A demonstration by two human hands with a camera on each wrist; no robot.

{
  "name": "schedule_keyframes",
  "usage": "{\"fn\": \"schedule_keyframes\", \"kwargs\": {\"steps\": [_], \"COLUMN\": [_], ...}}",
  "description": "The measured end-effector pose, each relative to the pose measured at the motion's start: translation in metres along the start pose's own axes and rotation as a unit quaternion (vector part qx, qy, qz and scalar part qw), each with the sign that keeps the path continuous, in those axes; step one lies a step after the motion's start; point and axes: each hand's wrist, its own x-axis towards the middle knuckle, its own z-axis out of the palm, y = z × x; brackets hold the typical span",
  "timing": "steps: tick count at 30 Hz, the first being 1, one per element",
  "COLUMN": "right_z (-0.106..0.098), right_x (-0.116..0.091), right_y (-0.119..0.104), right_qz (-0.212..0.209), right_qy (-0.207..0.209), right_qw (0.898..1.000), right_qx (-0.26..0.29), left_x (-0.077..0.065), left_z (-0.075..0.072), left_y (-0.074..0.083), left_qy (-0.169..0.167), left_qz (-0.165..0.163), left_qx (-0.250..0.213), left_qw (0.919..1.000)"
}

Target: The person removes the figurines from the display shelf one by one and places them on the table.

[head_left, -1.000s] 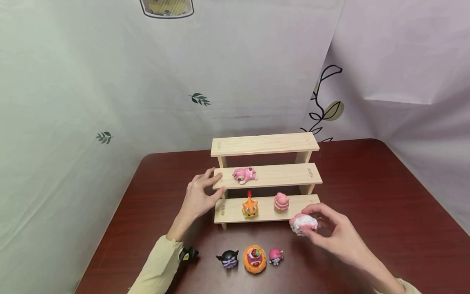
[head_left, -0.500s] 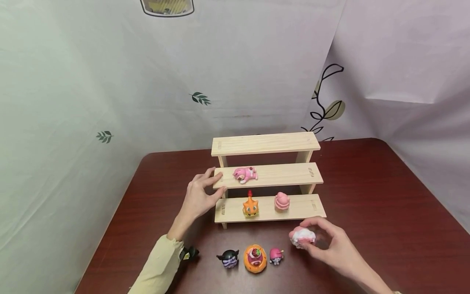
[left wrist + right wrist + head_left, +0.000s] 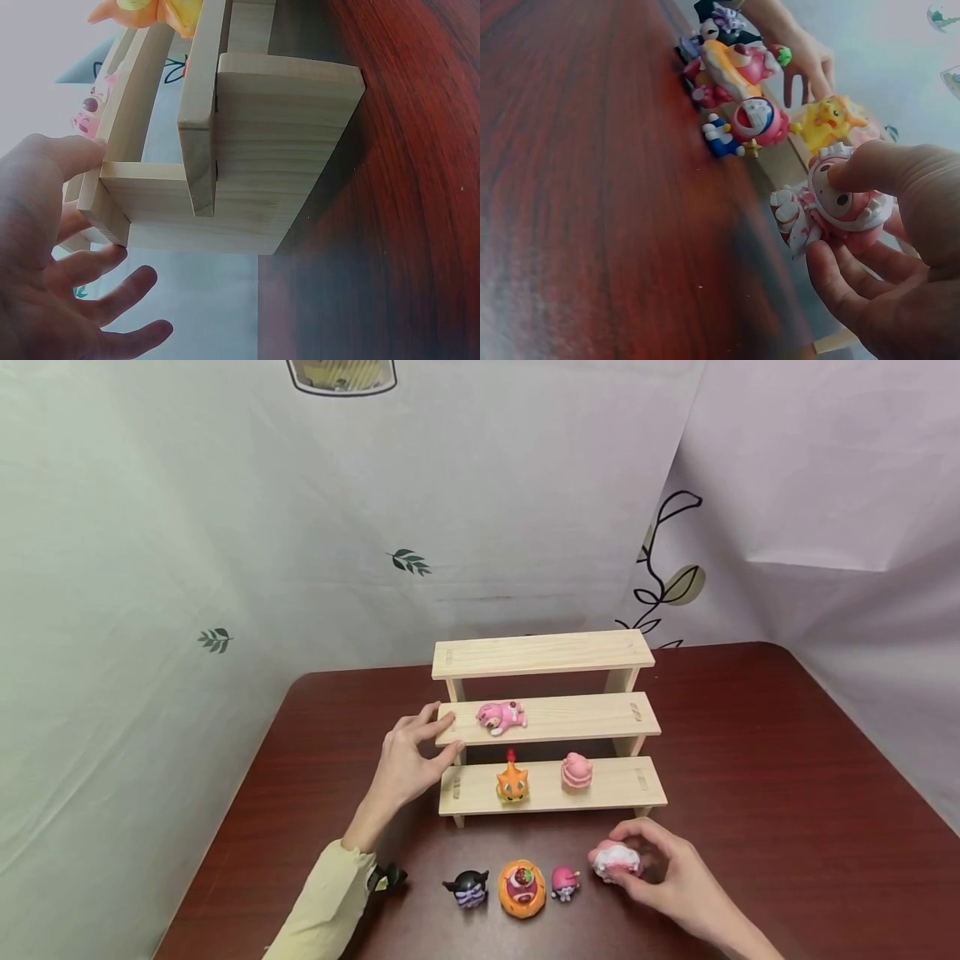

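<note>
My right hand (image 3: 678, 877) holds a pink-and-white toy figurine (image 3: 617, 860) between thumb and fingers, low over the table in front of the shelf. In the right wrist view the figurine's white face (image 3: 831, 196) shows, with the thumb on it. At the shelf's left end my left hand (image 3: 405, 760) grips the middle board of a three-step wooden display shelf (image 3: 585, 718). The left wrist view has the thumb on that board's edge (image 3: 105, 214) and the other fingers spread around its end. A pink bear figurine (image 3: 501, 717) lies on this board, near the left fingers.
On the bottom step stand an orange figurine (image 3: 512, 787) and a pink figurine (image 3: 577, 772). In front sit a black-and-purple figurine (image 3: 469, 891), an orange ring-shaped figurine (image 3: 517, 906) and a small pink-capped one (image 3: 565, 883). A black object (image 3: 392, 878) lies beside the left sleeve.
My right hand has moved down and toward me with the pink-and-white figurine, away from the bottom step to beside the front row. The left hand stays at the shelf.
</note>
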Motion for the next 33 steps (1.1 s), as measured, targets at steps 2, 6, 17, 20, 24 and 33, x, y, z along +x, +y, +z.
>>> {"fn": "schedule_keyframes", "kwargs": {"steps": [2,6,17,20,24,33], "right_z": [0.0008,0.0025,0.0052,0.0051,0.0044,0.0027], "right_x": [-0.0006,-0.0020,-0.0043,-0.0051,-0.0056,-0.0057], "right_y": [0.0003,0.0013,0.0031,0.0020,0.0018,0.0026], "right_qz": [0.005,0.019,0.017,0.024,0.032,0.021], "right_qy": [-0.003,-0.014,-0.020,-0.023,-0.028,-0.038], "right_qw": [1.000,1.000,1.000,0.999,0.999,0.997], "right_qx": [0.003,0.012,-0.004,-0.011,-0.016,-0.056], "left_x": [0.0002,0.0008,0.0005,0.0000,-0.0004,-0.0008], "left_z": [0.0002,0.0006,0.0008,0.0007,0.0007,-0.0002], "left_y": [-0.0001,-0.0003,-0.0009,-0.0010,-0.0011,0.0009], "left_qy": [0.001,0.001,0.003,0.002,0.003,0.001], "left_qz": [0.001,0.002,0.004,0.001,0.000,0.005], "left_qx": [0.000,0.001,-0.001,-0.002,-0.001,0.000], "left_qw": [1.0000,1.0000,1.0000,1.0000,1.0000,1.0000]}}
